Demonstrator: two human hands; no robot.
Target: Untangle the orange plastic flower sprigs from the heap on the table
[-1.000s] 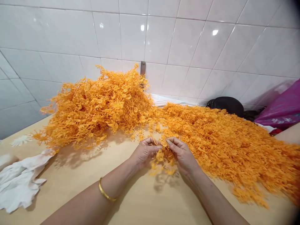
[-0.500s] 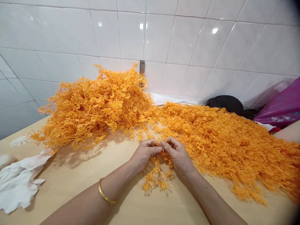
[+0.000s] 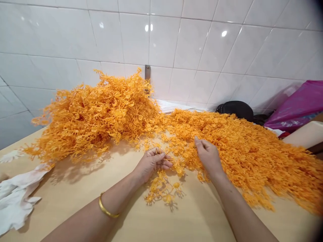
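My left hand, with a gold bangle on its wrist, pinches the thin stem of an orange plastic flower sprig between thumb and fingers. The sprig's spiky heads hang down over the table in front of that hand. Apart from it, to the right, my right hand is raised at the near edge of the right-hand heap of orange sprigs. Its fingers are curled with the thumb against them; whatever they may hold is too small to make out.
A taller heap of orange sprigs stands at the back left of the pale table. Crumpled white cloth lies at the left edge. Against the tiled wall are a black case and a purple bag. Someone's forearm shows far right.
My right hand has parted from the left and moved right and slightly up. The left hand keeps the sprig. The whole view has shifted slightly.
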